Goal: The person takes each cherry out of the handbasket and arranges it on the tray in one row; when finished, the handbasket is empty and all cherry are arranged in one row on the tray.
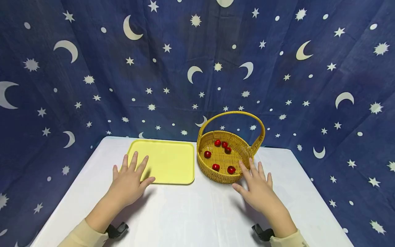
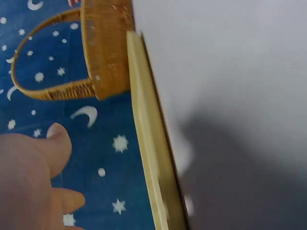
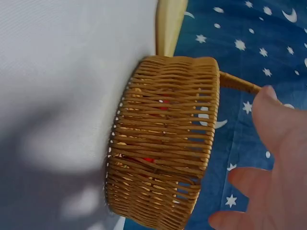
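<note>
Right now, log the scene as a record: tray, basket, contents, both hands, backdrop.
tray: yellow, flat on white table
basket: woven, right of tray, handle upright
red items: six visible, cherry-like, inside basket
left hand: holds nothing, fingers spread, over tray's near-left corner
right hand: holds nothing, fingers spread by basket; contact unclear
backdrop: blue, moons and stars
</note>
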